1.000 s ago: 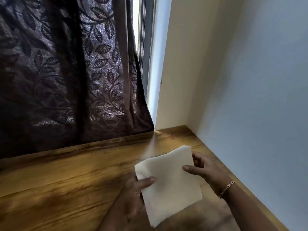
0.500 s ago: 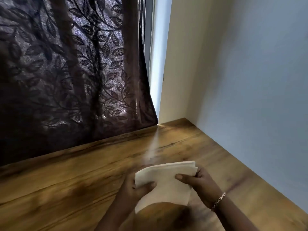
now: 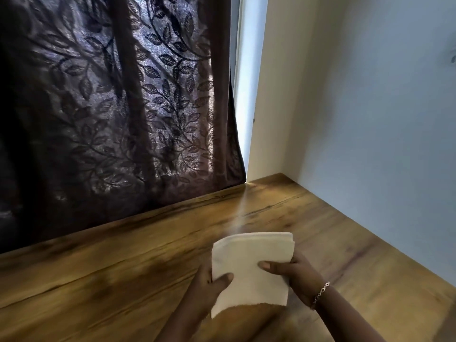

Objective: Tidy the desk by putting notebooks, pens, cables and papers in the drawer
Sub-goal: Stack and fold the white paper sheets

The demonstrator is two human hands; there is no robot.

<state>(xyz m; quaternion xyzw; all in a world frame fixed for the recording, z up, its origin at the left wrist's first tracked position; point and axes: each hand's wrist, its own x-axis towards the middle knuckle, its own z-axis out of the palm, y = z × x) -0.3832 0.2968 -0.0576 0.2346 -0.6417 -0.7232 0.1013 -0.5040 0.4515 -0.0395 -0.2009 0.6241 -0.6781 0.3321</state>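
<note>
Paper [image 3: 249,257] between left hand [image 3: 208,288], right hand [image 3: 299,275]

Two hands [image 3: 209,286] [image 3: 299,275], one folded sheet [image 3: 249,255], one curtain [image 3: 111,107], one desk [image 3: 98,280]

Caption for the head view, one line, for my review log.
Left hand and right hand pinch a folded white cloth over a wooden desk, by a dark leaf-patterned curtain.

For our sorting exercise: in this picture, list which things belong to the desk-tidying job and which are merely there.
Job: folded white sheet, held by left hand and right hand; wooden desk.
Merely there: curtain, wall, bracelet.
</note>
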